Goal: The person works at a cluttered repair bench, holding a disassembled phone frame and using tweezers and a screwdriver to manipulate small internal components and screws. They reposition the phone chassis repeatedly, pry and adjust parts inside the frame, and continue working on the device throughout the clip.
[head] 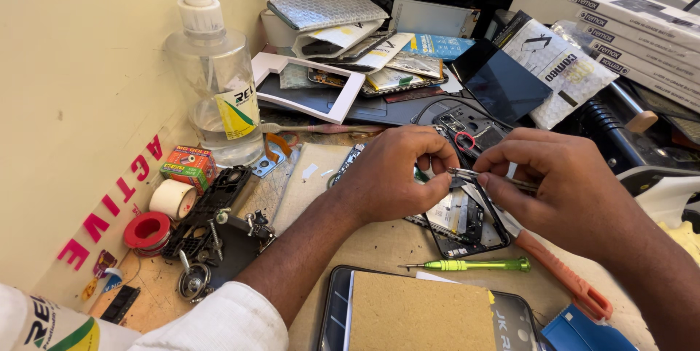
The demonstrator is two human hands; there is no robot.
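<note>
Workbench point(386, 249): a cluttered tan surface runs under everything, with a cream wall on your left.
Stacked boxes point(642, 23): flat white cartons lie piled at the far right corner.
Pump bottle point(215, 96): a clear plastic bottle with a white pump stands upright near the wall, to the left of your hands.
Foreground phone point(430, 314): a dark phone lies flat at the near edge with a brown card covering most of it.
Opened phone point(467, 223): a phone with its back off lies flat in the middle of the bench, directly under your two hands, its inner parts exposed.
Left hand point(390, 176): your fingers are curled in tight, thumb and forefinger pinched together over the opened phone; what they grip is too small to tell.
Right hand point(561, 176): closed in a pinch around the tweezers, hovering just above the opened phone.
Orange-handled tool point(565, 278): lies on the bench just below your right wrist.
Green screwdriver point(474, 265): lies flat between the opened phone and the foreground phone.
Tweezers point(485, 176): thin metal, tips pointing left to meet your left fingertips.
Red tape roll point(147, 231): sits near the wall, beside a white roll.
</note>
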